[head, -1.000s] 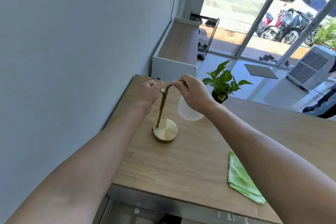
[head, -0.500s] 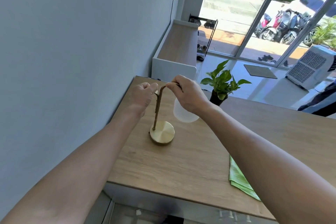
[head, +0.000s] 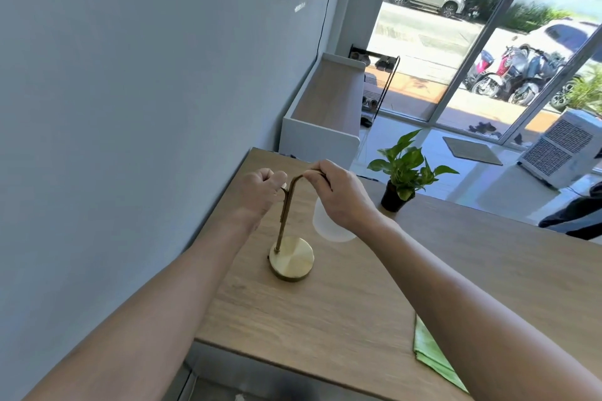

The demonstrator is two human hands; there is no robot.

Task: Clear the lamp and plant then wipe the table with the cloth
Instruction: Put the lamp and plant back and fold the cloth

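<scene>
Gripping the lamp (head: 286, 221) stem top, both hands closed: left hand (head: 260, 189), right hand (head: 338, 195); base-heavy, fragile shade, lift upright.

Single head-worn wide-angle view: looked forward and down, close over the tabletop (head: 342, 309), window (head: 456, 42) beyond.

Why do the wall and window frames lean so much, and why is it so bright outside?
Head view: the wide-angle lens bends and tilts straight lines toward the edges; sunlight through the glass washes out the street, while the table stays evenly lit; the brass lamp base catches a soft sheen; the near forearms look slightly blurred.
</scene>
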